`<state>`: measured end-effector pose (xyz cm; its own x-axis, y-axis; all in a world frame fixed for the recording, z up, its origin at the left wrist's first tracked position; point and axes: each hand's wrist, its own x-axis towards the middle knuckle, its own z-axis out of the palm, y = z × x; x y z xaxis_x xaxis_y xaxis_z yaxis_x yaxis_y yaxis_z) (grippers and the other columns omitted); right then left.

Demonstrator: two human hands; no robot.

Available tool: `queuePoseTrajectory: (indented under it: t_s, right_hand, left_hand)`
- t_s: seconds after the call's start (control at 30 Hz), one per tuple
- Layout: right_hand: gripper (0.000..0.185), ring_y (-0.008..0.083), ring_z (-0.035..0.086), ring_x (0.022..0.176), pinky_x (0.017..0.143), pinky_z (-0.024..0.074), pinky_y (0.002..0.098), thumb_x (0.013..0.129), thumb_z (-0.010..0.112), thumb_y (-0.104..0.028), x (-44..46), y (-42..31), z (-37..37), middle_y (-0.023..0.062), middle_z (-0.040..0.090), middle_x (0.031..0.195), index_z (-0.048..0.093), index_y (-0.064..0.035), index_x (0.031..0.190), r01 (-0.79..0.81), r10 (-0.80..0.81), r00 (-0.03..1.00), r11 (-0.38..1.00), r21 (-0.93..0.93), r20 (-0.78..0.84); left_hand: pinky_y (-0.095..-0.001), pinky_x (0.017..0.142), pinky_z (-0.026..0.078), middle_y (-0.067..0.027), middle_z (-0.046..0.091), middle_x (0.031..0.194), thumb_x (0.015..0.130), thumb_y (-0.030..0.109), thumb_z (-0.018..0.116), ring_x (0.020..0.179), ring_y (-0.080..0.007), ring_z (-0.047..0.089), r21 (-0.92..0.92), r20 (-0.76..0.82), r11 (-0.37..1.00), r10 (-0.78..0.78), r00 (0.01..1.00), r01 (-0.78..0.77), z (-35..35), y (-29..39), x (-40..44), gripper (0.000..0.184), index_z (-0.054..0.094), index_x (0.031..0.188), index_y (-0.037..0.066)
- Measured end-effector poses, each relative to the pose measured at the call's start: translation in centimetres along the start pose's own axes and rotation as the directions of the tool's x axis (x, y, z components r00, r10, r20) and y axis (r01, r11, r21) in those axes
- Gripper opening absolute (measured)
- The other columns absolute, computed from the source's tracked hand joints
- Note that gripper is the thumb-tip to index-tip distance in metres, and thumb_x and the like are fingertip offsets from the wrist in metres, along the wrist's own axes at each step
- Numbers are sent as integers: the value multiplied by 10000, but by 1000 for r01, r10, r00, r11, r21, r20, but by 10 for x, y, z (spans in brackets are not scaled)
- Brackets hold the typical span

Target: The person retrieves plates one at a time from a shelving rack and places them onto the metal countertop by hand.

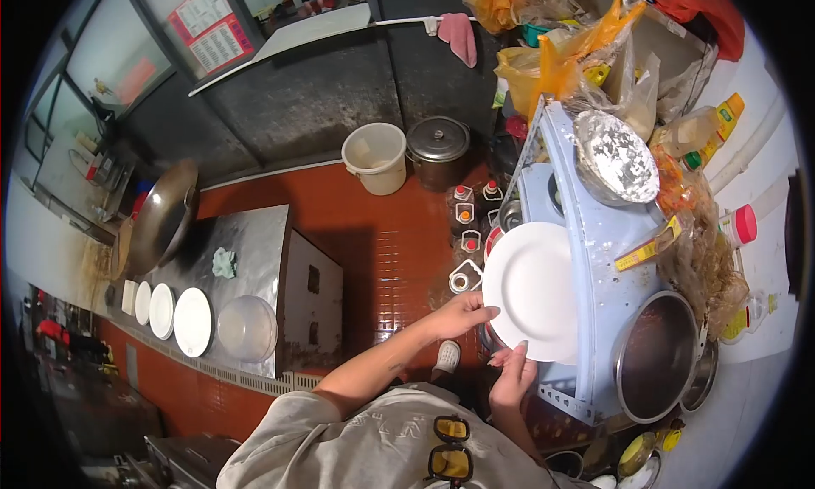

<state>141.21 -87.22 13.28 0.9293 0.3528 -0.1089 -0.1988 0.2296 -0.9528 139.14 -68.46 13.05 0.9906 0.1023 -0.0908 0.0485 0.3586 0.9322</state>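
A large white plate (536, 277) is held at its near rim by both of my hands. My left hand (463, 314) pinches the rim on the left side, thumb on top. My right hand (514, 373) grips the edge closest to my body, with its thumb over the rim and its fingers partly hidden. The plate's right side passes behind the edge of the blue shelf's top (607, 260), which hides that part. Below the top board, other items on the shelf are only partly visible.
Bottles with red caps (469, 238) stand on the red tiled floor by the shelf. Behind them are a white bucket (374, 160) and a lidded pot (438, 149). Left, a metal table (255, 234) carries several white dishes (193, 321). A steel bowl (655, 357) is at right.
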Motion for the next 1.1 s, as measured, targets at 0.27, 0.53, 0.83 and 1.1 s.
queuePoseTrajectory:
  t_s: [0.27,0.53,0.83,1.1]
  right_hand:
    - [274,104,551,647,613,444,247,1054,449,-252,-37,11,51,52,605,733,554,-7,992,-22,39,968,997,-69,249]
    - [288,97,562,642,610,446,237,1046,473,-265,-96,34,128,52,629,751,576,0,998,-124,192,799,980,-156,569]
    - [304,115,601,652,637,466,248,1030,510,-291,-173,79,209,77,676,771,596,-1,999,-165,417,420,908,-385,806]
    - [341,137,610,669,651,490,259,1006,551,-346,-258,111,275,105,676,781,561,-6,1018,-82,522,111,853,-516,846]
  left_hand:
    - [-284,905,480,-23,689,1059,1004,145,549,961,-85,598,-49,-212,996,67,975,-79,-36,10,-97,253,649,1164,-25]
    - [-294,933,477,-51,690,1105,992,133,564,1004,-103,607,7,-573,973,194,796,-232,-63,14,-248,261,647,1165,-43]
    - [-259,812,476,-24,683,1029,1000,147,560,905,-80,589,102,-870,945,236,434,-310,-68,-23,-411,246,660,1131,-35]
    - [-249,741,441,-22,659,945,994,168,578,817,-77,549,119,-975,915,181,128,-386,-56,-49,-524,240,659,1072,-44]
